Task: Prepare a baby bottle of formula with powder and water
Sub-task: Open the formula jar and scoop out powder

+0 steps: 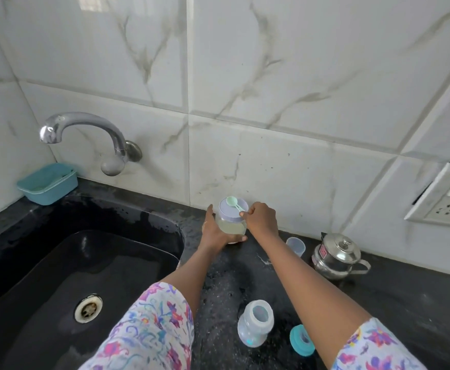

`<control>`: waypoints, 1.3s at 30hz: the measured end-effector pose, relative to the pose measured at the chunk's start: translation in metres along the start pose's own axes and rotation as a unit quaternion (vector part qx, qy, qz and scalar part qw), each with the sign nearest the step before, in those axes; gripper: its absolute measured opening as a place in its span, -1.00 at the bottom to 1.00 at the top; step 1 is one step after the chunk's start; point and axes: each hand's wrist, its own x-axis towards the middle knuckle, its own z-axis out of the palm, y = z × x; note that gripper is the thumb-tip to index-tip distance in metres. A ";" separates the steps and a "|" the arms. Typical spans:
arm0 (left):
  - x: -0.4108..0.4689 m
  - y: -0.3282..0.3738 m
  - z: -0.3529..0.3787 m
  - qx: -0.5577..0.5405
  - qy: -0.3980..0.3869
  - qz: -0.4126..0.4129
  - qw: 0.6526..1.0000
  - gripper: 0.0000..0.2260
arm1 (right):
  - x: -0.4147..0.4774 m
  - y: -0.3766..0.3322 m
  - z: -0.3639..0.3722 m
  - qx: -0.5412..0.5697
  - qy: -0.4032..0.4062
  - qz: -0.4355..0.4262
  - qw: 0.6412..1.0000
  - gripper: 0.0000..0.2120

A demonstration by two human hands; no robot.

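Observation:
A clear jar of pale formula powder (231,225) with a lilac lid (230,210) stands on the black counter against the wall. My left hand (216,231) grips the jar's body from the left. My right hand (261,217) pinches the handle of a mint-green scoop (233,202) that lies on the lid. The open baby bottle (254,327) stands uncapped near the counter's front edge. Its teal collar with the teat (301,340) sits just to its right.
A steel kettle with lid (337,256) and a small clear cup (296,245) stand to the right. The black sink (66,276) with a drain lies to the left, under a wall tap (85,134). A teal tray (47,182) sits in the corner. A socket plate (442,201) is on the wall.

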 end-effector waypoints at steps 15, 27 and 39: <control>-0.020 -0.024 0.007 0.072 0.015 0.074 0.995 -0.10 | -0.030 0.005 -0.012 -0.117 0.076 -0.152 0.978 -0.63; -0.065 0.009 -0.006 0.093 -0.030 0.096 0.991 -0.20 | -0.066 -0.024 -0.011 -0.073 0.076 -0.079 0.991 -0.40; -0.059 0.022 -0.025 0.153 -0.130 0.095 0.975 -0.06 | -0.052 -0.019 -0.066 -0.115 -0.202 -0.273 0.933 -0.51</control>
